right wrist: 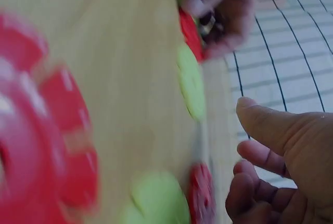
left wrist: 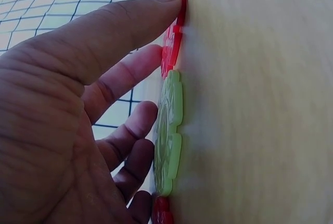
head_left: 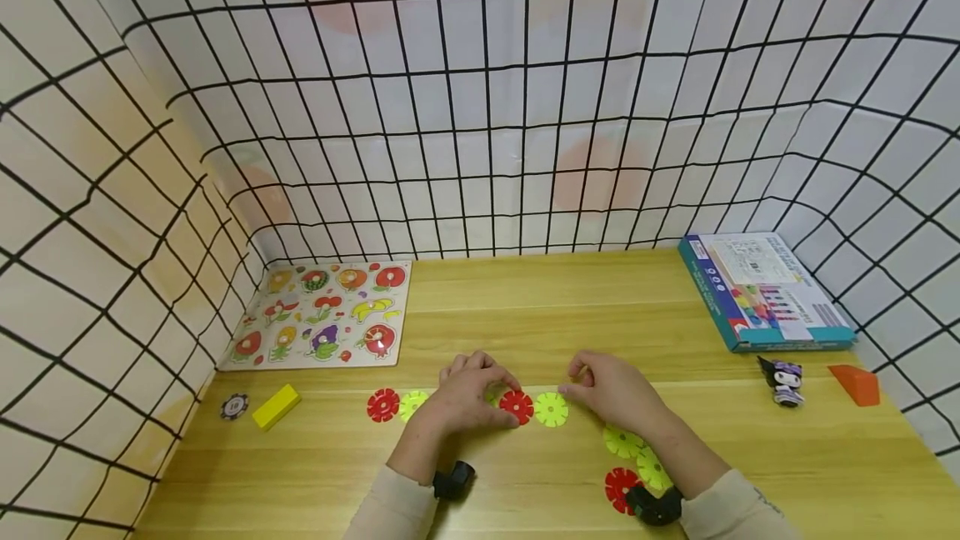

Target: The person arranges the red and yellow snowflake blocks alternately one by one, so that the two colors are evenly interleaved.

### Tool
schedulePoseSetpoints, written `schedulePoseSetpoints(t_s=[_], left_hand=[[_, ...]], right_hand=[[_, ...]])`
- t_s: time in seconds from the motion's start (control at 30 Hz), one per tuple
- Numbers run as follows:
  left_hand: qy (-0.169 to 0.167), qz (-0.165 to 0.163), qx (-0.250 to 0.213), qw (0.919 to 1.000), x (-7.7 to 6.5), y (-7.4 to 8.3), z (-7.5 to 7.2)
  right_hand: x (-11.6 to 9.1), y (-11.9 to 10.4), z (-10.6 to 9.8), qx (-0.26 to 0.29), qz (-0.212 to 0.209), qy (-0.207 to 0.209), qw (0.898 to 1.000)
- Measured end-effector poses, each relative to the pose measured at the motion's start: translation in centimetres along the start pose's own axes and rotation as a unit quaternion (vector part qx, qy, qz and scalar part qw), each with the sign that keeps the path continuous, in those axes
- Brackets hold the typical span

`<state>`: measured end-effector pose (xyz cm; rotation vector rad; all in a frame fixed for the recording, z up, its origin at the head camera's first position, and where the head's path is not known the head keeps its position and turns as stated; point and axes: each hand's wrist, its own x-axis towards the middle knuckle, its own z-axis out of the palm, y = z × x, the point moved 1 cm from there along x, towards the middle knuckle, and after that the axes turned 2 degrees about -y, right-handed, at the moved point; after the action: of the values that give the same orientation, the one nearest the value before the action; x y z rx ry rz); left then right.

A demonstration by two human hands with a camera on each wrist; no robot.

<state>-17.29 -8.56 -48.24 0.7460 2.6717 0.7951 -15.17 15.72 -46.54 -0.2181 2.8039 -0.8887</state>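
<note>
My left hand (head_left: pixel 467 397) pinches a red notched plastic disc (head_left: pixel 517 408) lying in a row on the table, thumb and forefinger at opposite edges. In the left wrist view the thumb presses that disc's rim, while the other fingers curl beside a yellow-green disc (left wrist: pixel 169 130). At the row's right end lies another yellow-green disc (head_left: pixel 552 410). My right hand (head_left: pixel 618 394) hovers just right of it, its thumb tip near the edge; in the right wrist view the fingers (right wrist: pixel 260 153) are loosely bent and hold nothing. A red disc (head_left: pixel 383 405) marks the row's left end.
Near my right forearm lie yellow-green discs (head_left: pixel 622 442) and a red disc (head_left: pixel 620 487). A fruit puzzle board (head_left: pixel 322 315), yellow block (head_left: pixel 277 407) and poker chip (head_left: pixel 234 407) sit left. A box (head_left: pixel 765 290), small figurine (head_left: pixel 785 382) and orange block (head_left: pixel 855 386) sit right.
</note>
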Motion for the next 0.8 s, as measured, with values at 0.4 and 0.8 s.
schedulePoseSetpoints(t_s=[0.4, 0.8], left_hand=[[0.014, 0.013, 0.0, 0.9998, 0.2, 0.7, 0.4], [0.007, 0.035, 0.031, 0.9989, 1.6, 3.5, 1.9]], right_hand=[[-0.2, 4.2, -2.3, 0.011, 0.0, -0.046, 0.999], [-0.4, 4.6, -1.5, -0.007, 0.017, -0.043, 0.999]])
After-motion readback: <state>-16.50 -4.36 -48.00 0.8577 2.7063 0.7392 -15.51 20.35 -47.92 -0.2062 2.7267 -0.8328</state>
